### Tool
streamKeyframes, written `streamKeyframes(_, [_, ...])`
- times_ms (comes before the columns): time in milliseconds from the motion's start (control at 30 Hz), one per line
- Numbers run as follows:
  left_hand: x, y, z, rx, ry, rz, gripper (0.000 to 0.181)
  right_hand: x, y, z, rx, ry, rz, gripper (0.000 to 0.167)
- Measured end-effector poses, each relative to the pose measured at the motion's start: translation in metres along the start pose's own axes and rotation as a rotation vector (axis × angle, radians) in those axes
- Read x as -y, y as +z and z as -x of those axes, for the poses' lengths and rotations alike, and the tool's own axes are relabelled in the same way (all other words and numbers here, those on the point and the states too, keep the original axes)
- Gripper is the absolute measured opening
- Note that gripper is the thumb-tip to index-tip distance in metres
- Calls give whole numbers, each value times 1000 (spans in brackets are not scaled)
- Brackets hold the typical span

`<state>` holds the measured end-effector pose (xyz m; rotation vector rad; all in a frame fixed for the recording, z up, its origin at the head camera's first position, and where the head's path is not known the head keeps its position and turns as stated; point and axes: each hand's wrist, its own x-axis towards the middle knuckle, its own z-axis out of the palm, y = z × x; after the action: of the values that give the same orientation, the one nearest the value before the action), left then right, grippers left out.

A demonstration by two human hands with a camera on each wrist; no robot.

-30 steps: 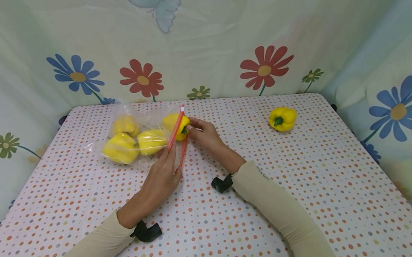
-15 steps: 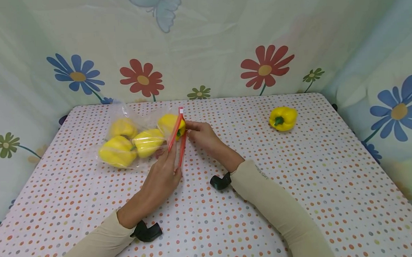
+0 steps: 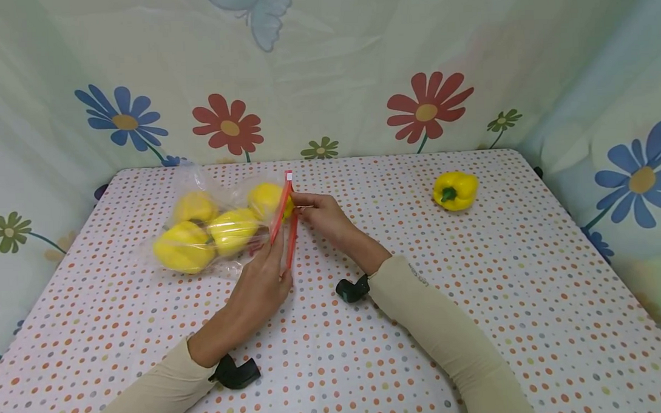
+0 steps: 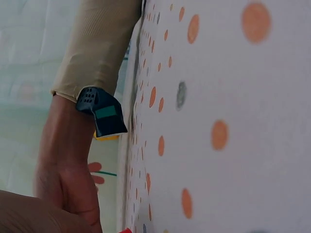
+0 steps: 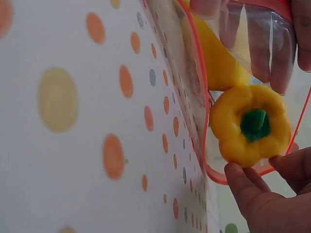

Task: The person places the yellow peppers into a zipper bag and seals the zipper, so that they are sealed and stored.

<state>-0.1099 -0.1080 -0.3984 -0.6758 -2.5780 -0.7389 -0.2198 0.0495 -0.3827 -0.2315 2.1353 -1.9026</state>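
A clear zip bag point(image 3: 228, 195) with a red-edged mouth lies on its side, with several yellow bell peppers inside. My left hand point(image 3: 259, 285) grips the near part of its mouth; in the right wrist view its fingers point(image 5: 260, 53) show through the plastic. At the mouth, my right hand point(image 3: 331, 221) holds a yellow bell pepper point(image 5: 228, 133) by its lower edge between thumb and fingers. That pepper sits within the red rim, green stem facing out. Another yellow bell pepper point(image 3: 456, 191) stands on the table at the right, apart from both hands.
A white cloth with coloured dots covers the table point(image 3: 401, 362). Behind and beside it hangs a flower-printed curtain point(image 3: 326, 79). Black wrist cameras sit at the left cuff point(image 3: 235, 373) and the right cuff point(image 3: 352, 289).
My right hand has moved slightly left, carrying the pepper deeper through the bag's mouth. The peppers inside have shifted left. My left hand has stayed in place.
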Motion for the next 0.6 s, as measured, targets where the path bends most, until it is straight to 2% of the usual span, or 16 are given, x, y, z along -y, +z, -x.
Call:
streamKeyframes(300, [-1, -2, -1, 46, -48, 21, 87, -3, 6, -5, 7, 49, -59, 47])
streamKeyframes(500, [-2, -2, -1, 58, -60, 28, 85, -5, 10, -9, 76, 70, -166, 46])
streamKeyframes(600, [-2, -2, -1, 67, -70, 38, 83, -6, 12, -11, 104, 84, -185, 49])
